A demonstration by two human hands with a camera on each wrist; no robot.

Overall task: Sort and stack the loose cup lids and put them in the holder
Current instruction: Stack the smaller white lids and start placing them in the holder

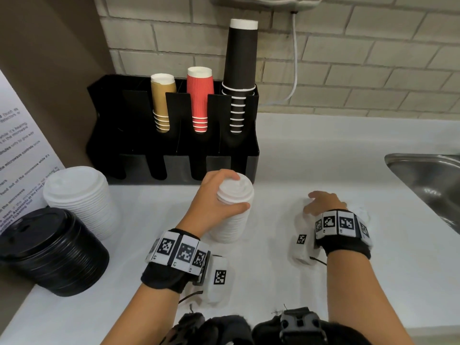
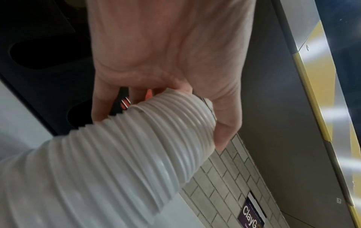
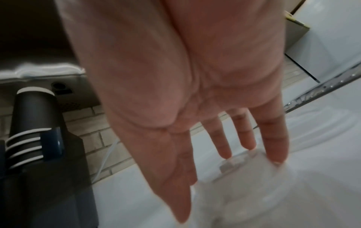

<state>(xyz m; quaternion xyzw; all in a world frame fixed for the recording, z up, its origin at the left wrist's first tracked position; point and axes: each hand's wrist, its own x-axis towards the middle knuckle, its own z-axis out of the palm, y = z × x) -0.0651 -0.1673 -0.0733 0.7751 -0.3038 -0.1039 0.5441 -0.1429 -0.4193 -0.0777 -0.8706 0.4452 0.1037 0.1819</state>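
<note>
- The left hand (image 1: pixel 214 197) gripped a tall stack of white lids (image 1: pixel 232 212) near its top, thumb on the near side and fingers curled over the far side.
- That stack stood on the white tabletop (image 1: pixel 286 277), just in front of the black holder (image 1: pixel 174 150).
- In the left wrist view the ribbed edges of the stack ran from the palm toward the camera, thumb (image 2: pixel 224 123) pressed against the top lids.
- The right hand (image 1: pixel 323 204) lay spread and relaxed, fingers straight, low over the tabletop to the right of the stack.
- Its fingertips (image 3: pixel 275 155) touched a single white lid (image 3: pixel 254 192) lying on the tabletop; the picture was blurred there.
- A wider stack of white lids (image 1: pixel 79 197) and a stack of black lids (image 1: pixel 49 247) stood at the left, well apart from both hands.
- The holder held tan, red and black cups in its rear slots.
- A steel sink (image 1: pixel 428 178) lay at the right edge.
</note>
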